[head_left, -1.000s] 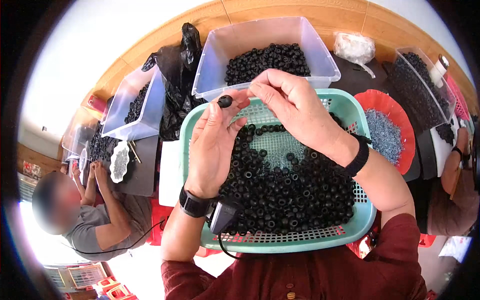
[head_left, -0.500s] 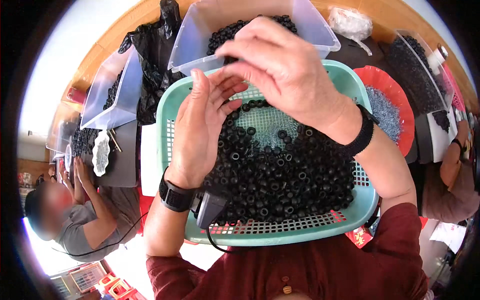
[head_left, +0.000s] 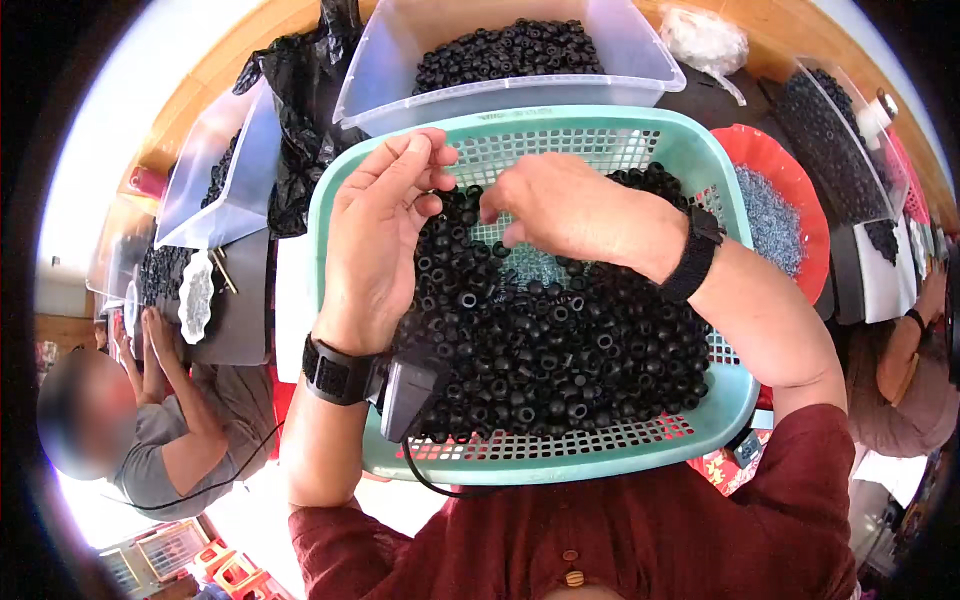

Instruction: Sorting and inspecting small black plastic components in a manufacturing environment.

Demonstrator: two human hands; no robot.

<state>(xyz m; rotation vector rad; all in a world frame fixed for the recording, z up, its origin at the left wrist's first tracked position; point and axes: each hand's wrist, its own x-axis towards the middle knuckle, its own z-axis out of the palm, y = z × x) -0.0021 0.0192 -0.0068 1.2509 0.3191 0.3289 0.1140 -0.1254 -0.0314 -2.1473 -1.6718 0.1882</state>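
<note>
Both hands over the green basket (head_left: 345, 215) of black rings (head_left: 560, 350).
Left hand (head_left: 385, 235) pinches something unseen, right hand (head_left: 565, 205) curled, grip unclear; clear bin (head_left: 640, 60) behind, rings lie every way.

One head-worn fisheye view — looking steeply down, close over the green basket (head_left: 720, 180) (edges bend outward).

We record a long wooden worktable (head_left: 800, 25) with an orange-brown top, curving along the upper rim. Dark mats (head_left: 235, 320) cover parts of it. At the far left we note a pale, brightly lit floor (head_left: 95, 120); red plastic crates (head_left: 215, 575) stand low on the left. Daylight is strong and even
</note>
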